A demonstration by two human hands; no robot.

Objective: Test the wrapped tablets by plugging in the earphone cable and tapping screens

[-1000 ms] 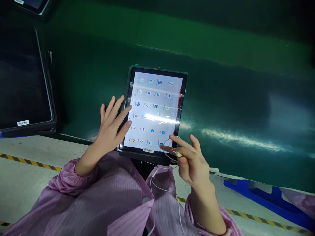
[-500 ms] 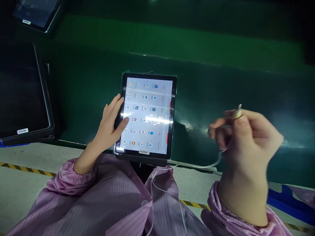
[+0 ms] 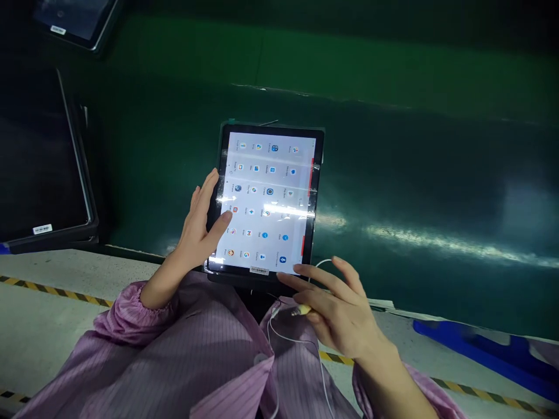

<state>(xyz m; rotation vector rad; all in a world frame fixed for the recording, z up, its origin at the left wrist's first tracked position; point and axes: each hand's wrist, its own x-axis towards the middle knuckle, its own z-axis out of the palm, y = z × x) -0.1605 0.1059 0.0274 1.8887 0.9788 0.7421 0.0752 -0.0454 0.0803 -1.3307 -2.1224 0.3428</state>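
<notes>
A tablet with a lit screen of app icons lies near the table's front edge, on a dark case or stand. My left hand grips its left side, thumb over the screen's edge and fingers along the rim. At the lower right corner of the tablet is my right hand, with a yellowish earphone plug pinched between thumb and fingers. Its index and middle fingers reach over the corner of the tablet; whether they touch the glass, I cannot tell. A white cable hangs in front of my shirt.
On the left lies a large dark-screened tablet with a white label. Another tablet is at the far upper left. The green table stretches to the right. A blue object sits beyond the front edge at lower right.
My right hand has come down and left with the plug, from above the table to the tablet's lower corner. The icons on the screen have shifted. My left hand stays at the tablet's side.
</notes>
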